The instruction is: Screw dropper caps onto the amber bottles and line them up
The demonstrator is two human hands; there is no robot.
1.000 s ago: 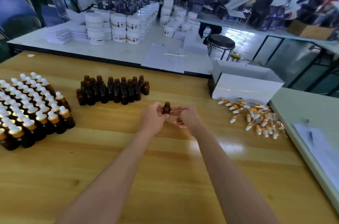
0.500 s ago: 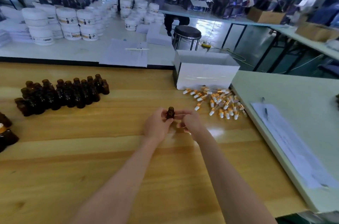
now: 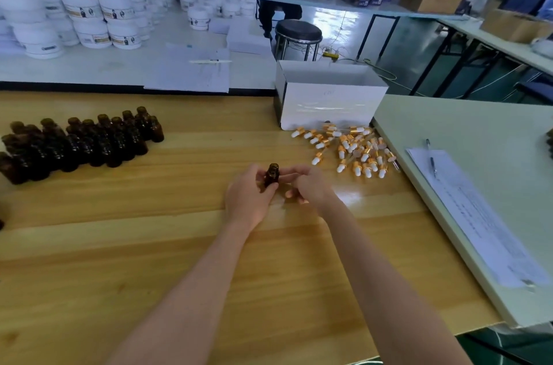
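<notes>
My left hand grips a small amber bottle upright above the middle of the wooden table; its neck is bare, with no cap on it. My right hand is right beside it, forefinger and thumb reaching to the bottle's side, the other fingers loosely curled with nothing visible in them. A cluster of several uncapped amber bottles stands at the left. A loose pile of gold-collared dropper caps with white bulbs lies to the right of my hands.
A white open box stands behind the caps. A pale table adjoins on the right with a paper sheet and a pen. White jars fill the far table, and a stool stands beyond.
My view has swung right: the capped bottles at the left have left the frame and the cap pile is nearer the centre. Both hands stay together at the bottle.
</notes>
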